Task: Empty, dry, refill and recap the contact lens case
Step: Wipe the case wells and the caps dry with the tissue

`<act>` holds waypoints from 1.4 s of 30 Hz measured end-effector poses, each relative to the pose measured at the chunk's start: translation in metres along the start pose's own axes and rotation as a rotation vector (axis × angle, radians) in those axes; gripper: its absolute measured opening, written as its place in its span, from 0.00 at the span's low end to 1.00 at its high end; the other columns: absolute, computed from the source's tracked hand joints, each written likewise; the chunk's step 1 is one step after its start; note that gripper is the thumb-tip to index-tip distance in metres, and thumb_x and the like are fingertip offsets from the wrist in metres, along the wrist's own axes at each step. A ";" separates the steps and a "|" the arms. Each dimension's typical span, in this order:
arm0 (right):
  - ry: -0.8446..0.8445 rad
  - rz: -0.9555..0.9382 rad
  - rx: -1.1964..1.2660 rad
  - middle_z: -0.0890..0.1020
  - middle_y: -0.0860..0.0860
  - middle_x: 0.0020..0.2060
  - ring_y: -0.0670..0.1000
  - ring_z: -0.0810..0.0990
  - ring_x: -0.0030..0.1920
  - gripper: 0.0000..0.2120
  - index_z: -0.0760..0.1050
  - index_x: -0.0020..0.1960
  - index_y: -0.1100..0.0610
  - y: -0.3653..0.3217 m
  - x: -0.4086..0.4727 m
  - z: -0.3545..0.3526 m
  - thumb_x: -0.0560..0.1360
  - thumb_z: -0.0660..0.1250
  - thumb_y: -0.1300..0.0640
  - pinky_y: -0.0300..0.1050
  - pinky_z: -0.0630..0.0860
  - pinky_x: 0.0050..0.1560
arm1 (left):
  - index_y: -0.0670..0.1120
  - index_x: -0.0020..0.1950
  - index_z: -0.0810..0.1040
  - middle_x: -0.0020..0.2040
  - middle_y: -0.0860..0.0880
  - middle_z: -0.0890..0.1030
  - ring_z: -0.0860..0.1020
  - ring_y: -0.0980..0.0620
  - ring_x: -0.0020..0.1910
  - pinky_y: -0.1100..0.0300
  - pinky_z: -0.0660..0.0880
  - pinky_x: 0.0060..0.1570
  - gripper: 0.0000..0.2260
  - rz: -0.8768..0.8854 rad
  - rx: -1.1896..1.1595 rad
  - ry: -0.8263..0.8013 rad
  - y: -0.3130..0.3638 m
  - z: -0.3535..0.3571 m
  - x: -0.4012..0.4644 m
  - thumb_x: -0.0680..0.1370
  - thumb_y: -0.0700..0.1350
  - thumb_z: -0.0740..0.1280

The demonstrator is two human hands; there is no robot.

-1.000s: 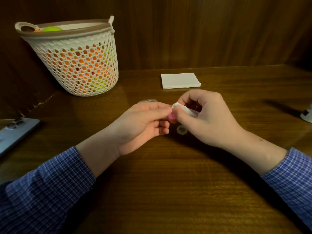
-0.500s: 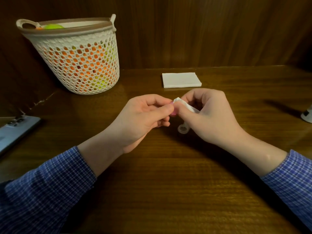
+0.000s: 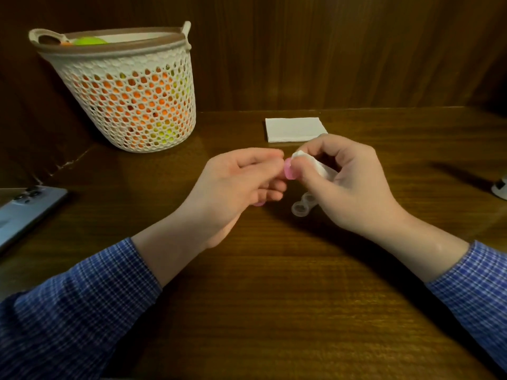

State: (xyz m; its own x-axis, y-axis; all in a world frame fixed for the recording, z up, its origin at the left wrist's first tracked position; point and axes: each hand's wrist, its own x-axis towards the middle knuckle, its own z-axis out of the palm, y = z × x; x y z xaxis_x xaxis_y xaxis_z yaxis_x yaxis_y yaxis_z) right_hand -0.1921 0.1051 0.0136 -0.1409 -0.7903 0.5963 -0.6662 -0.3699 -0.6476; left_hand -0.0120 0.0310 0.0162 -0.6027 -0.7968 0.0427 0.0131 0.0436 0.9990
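Both hands have lifted slightly, left hand (image 3: 233,185) pinching pink cap (image 3: 289,169), right hand (image 3: 348,185) gripping tissue (image 3: 315,164).

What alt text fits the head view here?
The left hand pinches a pink cap while the right hand wipes it with a tissue; the clear lens case lies on the wooden table.

1. Lens case (image 3: 303,204): right hand (image 3: 348,185) covers its far end; only two clear wells show.
2. Pink cap (image 3: 288,168): mostly hidden between fingertips of both hands.
3. Tissue wad (image 3: 315,165): partly buried in right-hand fingers.
4. Phone (image 3: 24,212): cut off by left edge.
5. White object (image 3: 500,189) at right edge: cropped, can't identify.
6. Basket (image 3: 129,105) contents: orange/green blobs through mesh, unreadable.
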 end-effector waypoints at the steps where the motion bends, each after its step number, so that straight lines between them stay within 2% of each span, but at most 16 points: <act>1: 0.003 -0.053 -0.034 0.83 0.43 0.41 0.46 0.82 0.46 0.04 0.83 0.47 0.53 0.000 0.000 -0.001 0.80 0.71 0.57 0.39 0.78 0.46 | 0.44 0.61 0.84 0.49 0.46 0.87 0.85 0.51 0.46 0.55 0.83 0.48 0.17 -0.084 -0.066 -0.027 0.002 -0.001 0.002 0.76 0.52 0.71; 4: -0.030 -0.166 -0.087 0.83 0.46 0.41 0.46 0.81 0.45 0.04 0.83 0.48 0.56 0.002 -0.001 -0.001 0.80 0.70 0.60 0.37 0.76 0.45 | 0.41 0.56 0.84 0.44 0.46 0.86 0.83 0.55 0.40 0.62 0.80 0.38 0.19 -0.248 -0.172 -0.139 0.006 -0.002 0.004 0.73 0.54 0.70; 9: -0.064 -0.245 -0.111 0.83 0.49 0.43 0.47 0.81 0.45 0.03 0.84 0.50 0.58 0.002 -0.002 -0.001 0.80 0.71 0.61 0.37 0.77 0.45 | 0.42 0.53 0.85 0.43 0.47 0.83 0.81 0.55 0.39 0.63 0.79 0.39 0.13 -0.291 -0.279 -0.262 0.004 -0.005 0.004 0.74 0.48 0.72; 14: -0.008 -0.133 -0.069 0.83 0.43 0.42 0.43 0.82 0.46 0.02 0.83 0.50 0.53 -0.004 -0.004 0.003 0.79 0.72 0.57 0.30 0.75 0.45 | 0.42 0.51 0.87 0.45 0.47 0.85 0.82 0.54 0.43 0.62 0.80 0.45 0.09 -0.118 -0.259 -0.279 0.000 -0.011 0.004 0.75 0.43 0.70; 17: 0.030 -0.038 -0.050 0.82 0.38 0.42 0.41 0.82 0.47 0.01 0.82 0.49 0.49 -0.007 -0.006 0.007 0.79 0.71 0.53 0.28 0.76 0.45 | 0.46 0.52 0.88 0.46 0.46 0.86 0.83 0.53 0.45 0.58 0.80 0.48 0.10 0.006 -0.150 -0.216 -0.003 -0.011 0.003 0.74 0.45 0.71; 20: 0.020 0.090 -0.001 0.83 0.41 0.40 0.41 0.83 0.44 0.04 0.83 0.47 0.49 -0.006 -0.006 0.009 0.79 0.71 0.50 0.29 0.78 0.39 | 0.48 0.54 0.88 0.48 0.46 0.88 0.85 0.49 0.47 0.48 0.81 0.50 0.13 0.173 0.081 -0.065 -0.006 -0.007 0.000 0.71 0.49 0.74; 24: -0.008 0.116 0.048 0.83 0.43 0.40 0.42 0.83 0.43 0.05 0.83 0.48 0.51 -0.005 -0.006 0.009 0.80 0.70 0.51 0.29 0.78 0.35 | 0.47 0.58 0.86 0.51 0.49 0.88 0.86 0.49 0.49 0.48 0.84 0.47 0.15 0.331 0.214 0.003 -0.007 -0.003 -0.004 0.73 0.47 0.74; 27: 0.005 0.051 0.075 0.82 0.44 0.41 0.43 0.82 0.42 0.05 0.81 0.49 0.54 -0.005 -0.005 0.006 0.80 0.70 0.54 0.28 0.76 0.33 | 0.47 0.58 0.86 0.51 0.47 0.88 0.85 0.50 0.49 0.46 0.82 0.51 0.16 0.193 0.098 -0.014 -0.005 -0.001 -0.003 0.72 0.49 0.73; 30: 0.003 -0.044 -0.003 0.80 0.45 0.42 0.44 0.81 0.42 0.05 0.80 0.49 0.55 -0.003 -0.004 0.003 0.81 0.69 0.55 0.27 0.74 0.33 | 0.45 0.53 0.88 0.47 0.48 0.87 0.83 0.54 0.44 0.59 0.81 0.45 0.16 -0.050 -0.102 -0.086 0.001 0.000 0.001 0.73 0.53 0.69; 33: -0.015 -0.146 -0.110 0.80 0.46 0.40 0.46 0.80 0.43 0.04 0.81 0.48 0.55 0.000 -0.003 0.002 0.81 0.69 0.56 0.32 0.74 0.39 | 0.45 0.46 0.88 0.41 0.48 0.84 0.82 0.56 0.38 0.62 0.80 0.38 0.14 -0.227 -0.196 -0.130 0.004 0.000 0.003 0.72 0.53 0.70; 36: -0.041 -0.206 -0.154 0.81 0.47 0.42 0.46 0.79 0.44 0.03 0.82 0.49 0.56 0.002 -0.004 0.002 0.80 0.70 0.58 0.35 0.75 0.43 | 0.46 0.45 0.88 0.40 0.48 0.83 0.81 0.55 0.37 0.62 0.79 0.37 0.10 -0.280 -0.255 -0.209 0.001 -0.001 0.004 0.74 0.51 0.71; 38: -0.053 -0.211 -0.154 0.81 0.47 0.42 0.46 0.79 0.44 0.03 0.82 0.50 0.57 0.002 -0.004 0.002 0.80 0.70 0.58 0.36 0.75 0.44 | 0.45 0.47 0.87 0.41 0.47 0.83 0.81 0.55 0.39 0.61 0.80 0.38 0.10 -0.293 -0.305 -0.250 0.001 -0.002 0.003 0.74 0.50 0.72; 42: -0.052 -0.167 -0.107 0.80 0.42 0.41 0.44 0.80 0.46 0.01 0.81 0.49 0.51 -0.002 -0.004 0.003 0.80 0.71 0.57 0.31 0.74 0.44 | 0.44 0.49 0.88 0.42 0.46 0.84 0.83 0.54 0.41 0.61 0.81 0.41 0.10 -0.260 -0.340 -0.267 0.000 -0.005 0.005 0.74 0.47 0.72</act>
State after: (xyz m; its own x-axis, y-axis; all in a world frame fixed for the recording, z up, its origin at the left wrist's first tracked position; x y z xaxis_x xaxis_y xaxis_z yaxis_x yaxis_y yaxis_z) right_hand -0.1886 0.1073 0.0114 0.0143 -0.7473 0.6643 -0.7512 -0.4465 -0.4861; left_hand -0.0106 0.0240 0.0160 -0.8030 -0.5715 -0.1692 0.0679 -0.3697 0.9267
